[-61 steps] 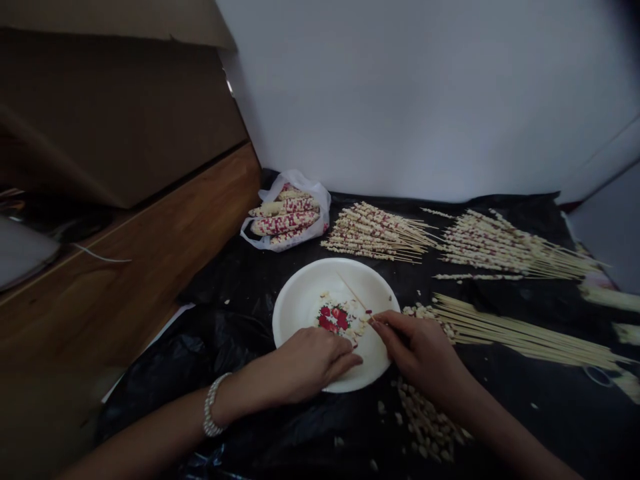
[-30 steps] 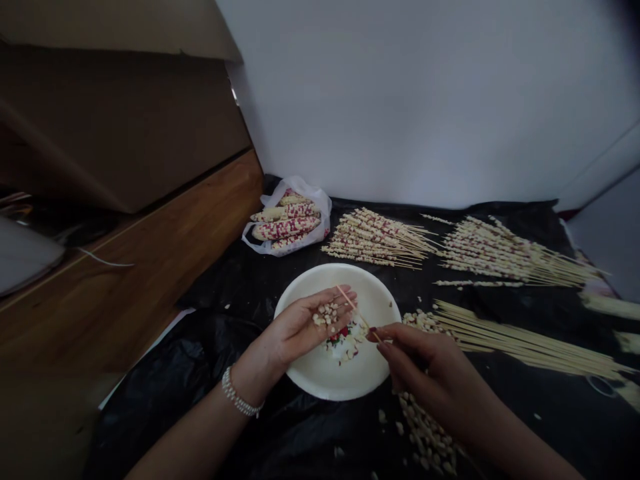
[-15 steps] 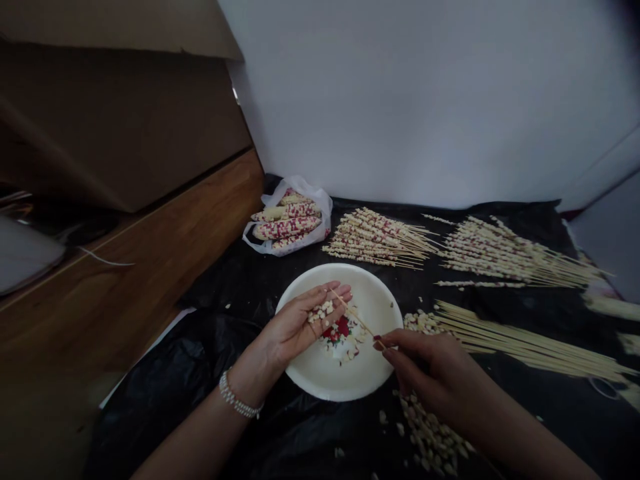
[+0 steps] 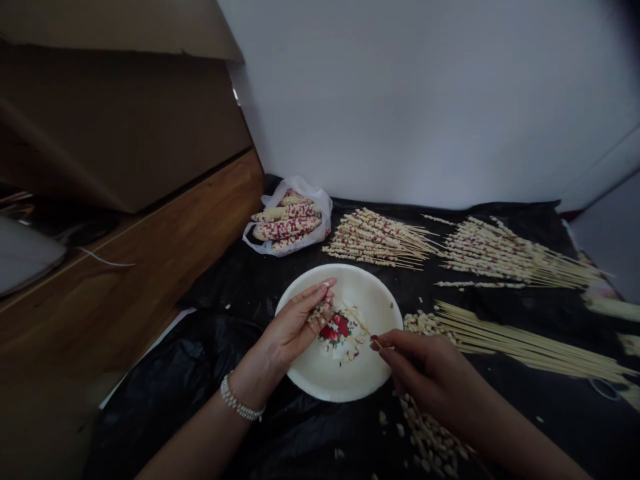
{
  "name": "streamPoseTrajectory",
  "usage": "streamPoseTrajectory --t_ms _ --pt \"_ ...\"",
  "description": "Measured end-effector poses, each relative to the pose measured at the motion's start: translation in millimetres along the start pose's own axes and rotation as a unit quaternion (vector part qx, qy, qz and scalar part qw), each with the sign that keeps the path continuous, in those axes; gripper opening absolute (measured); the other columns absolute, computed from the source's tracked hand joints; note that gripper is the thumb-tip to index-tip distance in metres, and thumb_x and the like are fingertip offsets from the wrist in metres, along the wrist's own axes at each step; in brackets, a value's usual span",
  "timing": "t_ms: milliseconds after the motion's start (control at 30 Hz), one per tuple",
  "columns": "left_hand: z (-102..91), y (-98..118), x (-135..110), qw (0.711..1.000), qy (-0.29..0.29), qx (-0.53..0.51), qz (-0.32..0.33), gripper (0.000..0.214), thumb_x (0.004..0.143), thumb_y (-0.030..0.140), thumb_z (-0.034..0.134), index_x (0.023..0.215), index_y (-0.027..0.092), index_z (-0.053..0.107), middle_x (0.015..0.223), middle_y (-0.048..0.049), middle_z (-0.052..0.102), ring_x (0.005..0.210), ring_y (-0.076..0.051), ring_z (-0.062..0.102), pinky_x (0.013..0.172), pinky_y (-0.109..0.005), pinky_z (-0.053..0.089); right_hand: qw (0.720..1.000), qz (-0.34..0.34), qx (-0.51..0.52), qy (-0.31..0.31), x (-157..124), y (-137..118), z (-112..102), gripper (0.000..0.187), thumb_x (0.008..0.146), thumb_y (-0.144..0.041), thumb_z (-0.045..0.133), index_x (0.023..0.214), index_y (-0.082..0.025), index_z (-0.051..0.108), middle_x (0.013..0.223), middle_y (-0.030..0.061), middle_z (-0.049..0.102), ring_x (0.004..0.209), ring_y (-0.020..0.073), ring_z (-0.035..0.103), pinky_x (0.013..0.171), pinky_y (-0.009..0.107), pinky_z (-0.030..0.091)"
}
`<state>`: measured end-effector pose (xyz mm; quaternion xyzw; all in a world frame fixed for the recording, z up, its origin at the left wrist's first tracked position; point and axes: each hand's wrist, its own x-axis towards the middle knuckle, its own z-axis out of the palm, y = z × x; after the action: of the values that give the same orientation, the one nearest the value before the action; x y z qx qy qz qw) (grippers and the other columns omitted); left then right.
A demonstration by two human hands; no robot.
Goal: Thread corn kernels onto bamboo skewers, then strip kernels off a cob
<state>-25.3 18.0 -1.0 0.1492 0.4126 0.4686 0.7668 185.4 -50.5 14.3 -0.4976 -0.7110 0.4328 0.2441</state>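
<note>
My left hand [image 4: 295, 327] is curled over a small bunch of pale corn kernels [image 4: 316, 315], just above a round white plate [image 4: 345, 387] with a red floral centre. The fingers partly hide the kernels. My right hand [image 4: 425, 367] pinches the blunt end of a thin bamboo skewer [image 4: 363, 325] between thumb and fingers. Its point slants over the plate toward my left hand, and I cannot tell if they touch. A few loose kernels lie on the plate, and a beaded bracelet circles my left wrist.
A white plastic bag [image 4: 320, 217] holds red-speckled corn cobs [image 4: 285, 228]. Kernel-threaded skewers [image 4: 377, 243] and bare skewers [image 4: 525, 347] lie on a black plastic sheet [image 4: 160, 400], with loose kernels [image 4: 430, 433] near my right hand. A wooden surface [image 4: 125, 280] runs along the left.
My left hand has closed from an open palm around the kernels. The skewer has shifted slightly, with its point now less clearly near the left palm.
</note>
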Motion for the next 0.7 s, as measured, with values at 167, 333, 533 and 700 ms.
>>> streamPoseTrajectory --t_ms 167,333,533,700 --pt "-0.3 -1.8 -2.0 1.0 -0.003 0.009 0.005 0.026 0.08 0.005 0.065 0.105 0.009 0.071 0.076 -0.005 0.068 0.066 -0.006 0.062 0.063 -0.012 0.052 1.0 0.005 0.018 0.004 -0.2 -2.9 1.5 0.027 0.094 -0.031 0.046 0.079 -0.019 0.064 0.056 -0.0018 0.059 0.051 0.0101 0.051 0.05 0.025 0.036" --pt "0.5 -2.3 -3.3 1.0 -0.002 0.015 0.015 0.024 0.08 0.005 0.064 0.103 0.01 0.072 0.076 -0.0041 0.068 0.067 -0.006 0.062 0.064 -0.012 0.052 1.0 0.017 0.017 0.001 1.0 -3.0 2.4 0.029 0.094 -0.033 0.045 0.073 -0.019 0.06 0.056 -0.0019 0.059 0.051 0.0097 0.051 0.051 0.024 0.036" --pt "4.4 -1.6 -3.8 1.0 0.028 0.004 0.013 0.015 0.084 0.019 0.065 0.094 0.011 0.074 0.077 -0.0049 0.068 0.067 -0.008 0.061 0.063 -0.014 0.053 1.0 0.02 0.011 0.004 0.8 -1.2 2.5 0.028 0.095 -0.032 0.044 0.079 -0.019 0.064 0.056 -0.0017 0.059 0.051 0.0101 0.052 0.05 0.025 0.036" --pt "3.6 -2.0 -4.2 0.999 0.028 0.016 0.008 0.017 0.079 0.014 0.069 0.096 0.011 0.073 0.078 -0.0042 0.069 0.069 -0.007 0.06 0.065 -0.014 0.049 1.0 0.023 0.003 0.009 0.0 -1.9 4.1 0.027 0.094 -0.03 0.045 0.075 -0.02 0.062 0.057 -0.0007 0.061 0.052 0.0106 0.053 0.051 0.025 0.036"
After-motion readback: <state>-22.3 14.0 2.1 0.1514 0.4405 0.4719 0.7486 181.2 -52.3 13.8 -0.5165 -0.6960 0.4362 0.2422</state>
